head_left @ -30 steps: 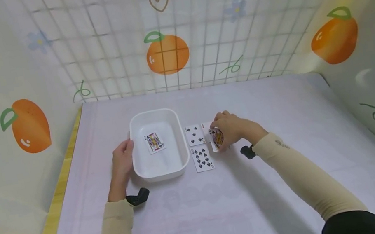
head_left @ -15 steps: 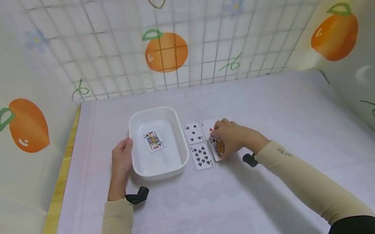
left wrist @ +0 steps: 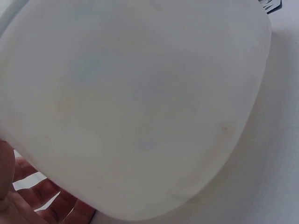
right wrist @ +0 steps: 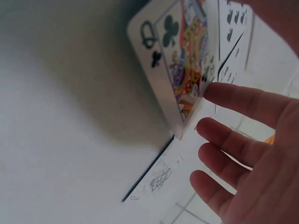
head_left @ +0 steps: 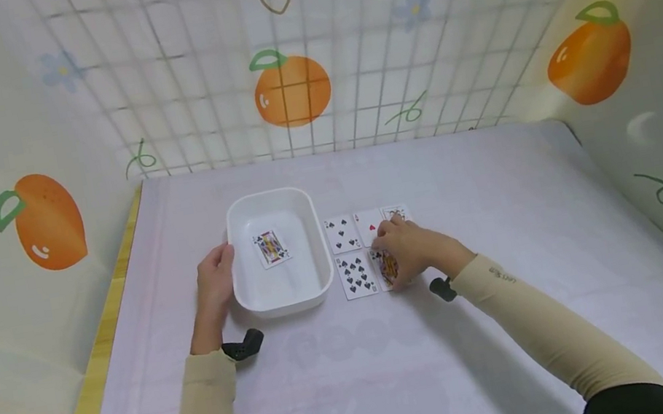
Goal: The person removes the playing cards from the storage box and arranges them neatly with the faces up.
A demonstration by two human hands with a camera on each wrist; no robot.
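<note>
At the left side of the white plastic basin [head_left: 285, 282], my left hand [head_left: 214, 278] grips the rim; in the left wrist view its fingers [left wrist: 39, 192] curl at the basin's edge. A black-suited face card [head_left: 272, 248] lies inside the basin. My right hand [head_left: 409, 250] pinches a queen of clubs [right wrist: 187, 60], which stands tilted near the tabletop in the right wrist view. Around that hand lie a ten of spades [head_left: 357, 276], a smaller spade card [head_left: 342, 234], a card with a red heart [head_left: 370, 228] and a joker-like card [head_left: 395, 211], partly hidden by the fingers.
A pale cloth covers the table [head_left: 350, 389], with a wooden edge [head_left: 96, 345] showing at the left. Behind it stands a wire grid [head_left: 363, 83] under a fruit-print curtain. A black wrist camera [head_left: 244, 346] sits by the left cuff.
My right hand has brought the queen of clubs a little nearer to me, beside the ten of spades, uncovering the heart card and the joker-like card. The left hand keeps its grip on the basin.
</note>
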